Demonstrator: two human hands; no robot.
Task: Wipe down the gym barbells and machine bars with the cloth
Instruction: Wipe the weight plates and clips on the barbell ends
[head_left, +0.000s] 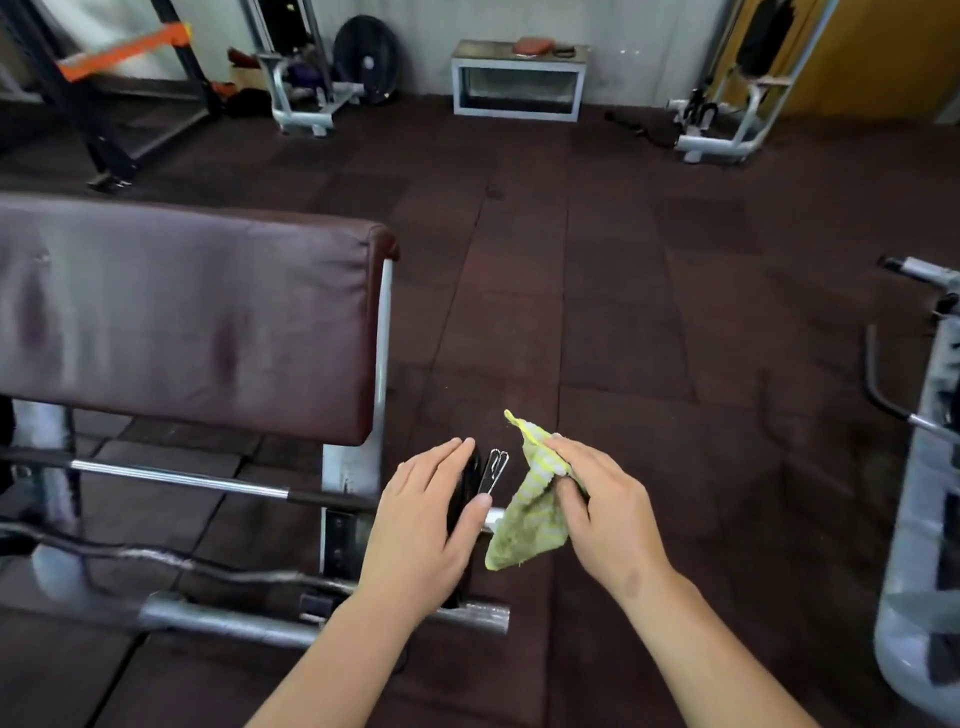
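A chrome barbell (176, 480) lies across the rack under the maroon pad (187, 322), its right end carrying a black weight plate (464, 488) with a spring clip (493, 473) beside it. My left hand (431, 525) grips the plate's edge, thumb over the bar's sleeve. A yellow-green striped cloth (524, 519) hangs over the bar's right tip, and my right hand (597, 509) is closed on it. A curved EZ bar (156, 558) rests lower on the same rack.
The rack's grey steel base tube (228, 621) runs along the floor below my left forearm. A grey machine (924, 467) with a black handle stands at the right edge. Dark rubber floor tiles (623, 260) stretch ahead to a metal box (514, 80) and cable machines by the wall.
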